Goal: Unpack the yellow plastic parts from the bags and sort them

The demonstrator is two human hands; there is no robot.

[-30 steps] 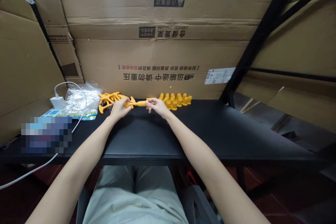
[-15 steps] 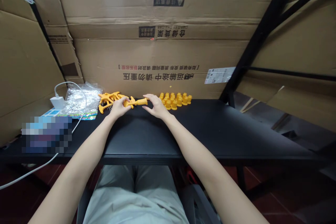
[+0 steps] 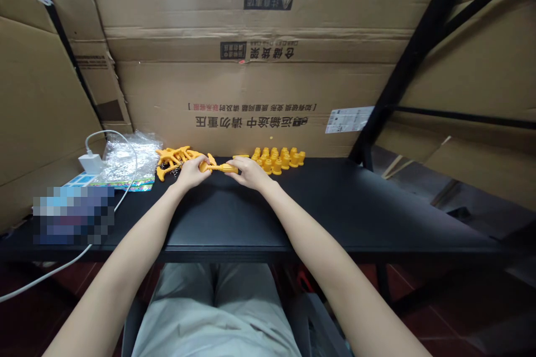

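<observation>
A yellow plastic piece with a slim shaft and a thicker end (image 3: 216, 168) lies sideways between my two hands, above the back of the black table. My left hand (image 3: 191, 173) is closed on its left end. The fingers of my right hand (image 3: 250, 173) pinch its thicker right end. Beside my left hand lies a pile of yellow T-shaped pieces (image 3: 168, 160), with small dark bits among them. Several yellow flanged caps (image 3: 285, 159) stand in rows just right of my right hand. Behind the right fingers, another yellow piece (image 3: 240, 157) is mostly hidden.
The black table (image 3: 234, 217) runs against a cardboard wall (image 3: 251, 83). At the left are a clear plastic bag (image 3: 132, 153), a white charger (image 3: 91, 164) with a cable (image 3: 129, 187), and a pixelated blue item (image 3: 75, 215). A black metal post (image 3: 402, 61) rises at the right.
My right fingers have closed on the thicker end of the held piece, where they were spread beside it before. The piece looks slightly lower and turned. My left hand keeps its hold.
</observation>
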